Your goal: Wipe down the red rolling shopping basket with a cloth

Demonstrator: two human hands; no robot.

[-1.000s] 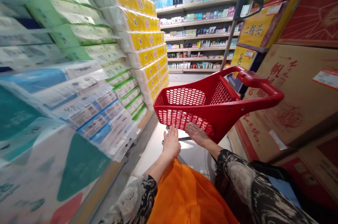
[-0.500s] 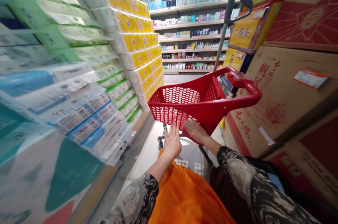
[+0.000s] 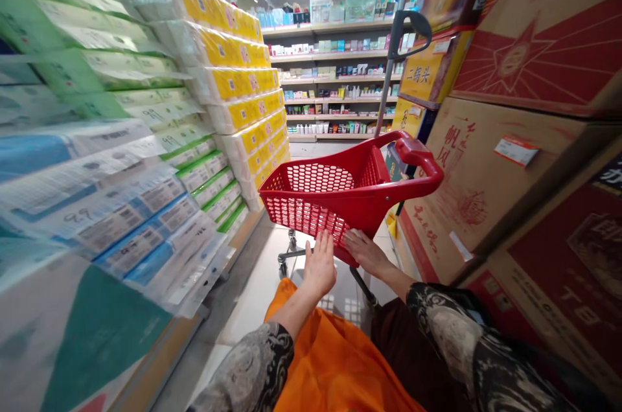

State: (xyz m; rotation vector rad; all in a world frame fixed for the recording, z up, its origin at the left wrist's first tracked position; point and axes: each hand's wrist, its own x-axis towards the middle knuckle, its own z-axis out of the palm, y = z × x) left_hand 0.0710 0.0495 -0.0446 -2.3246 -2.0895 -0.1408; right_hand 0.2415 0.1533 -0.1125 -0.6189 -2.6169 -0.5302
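Note:
A red plastic shopping cart [image 3: 335, 195] stands sideways across the aisle in front of me, its handle pointing right. My left hand [image 3: 321, 264] lies with outstretched fingers at the lower side of the basket. Just to its right, my right hand [image 3: 367, 251] rests flat against the same side wall, fingers extended. Neither hand grasps anything. The basket's visible inside shows only its perforated walls. An orange cloth garment [image 3: 330, 360] covers my front below the hands.
Stacked yellow-and-white tissue packs [image 3: 233, 81] and green packs [image 3: 208, 172] line the left side. Cardboard cartons [image 3: 486, 166] are piled at right. Behind the cart stands a grey pole with a dark looped handle [image 3: 411, 30]. Product shelves [image 3: 335, 81] close off the far end.
The view has shifted right, so the cart and shelves sit further left in the picture. Both hands stay at the cart's side with fingers extended.

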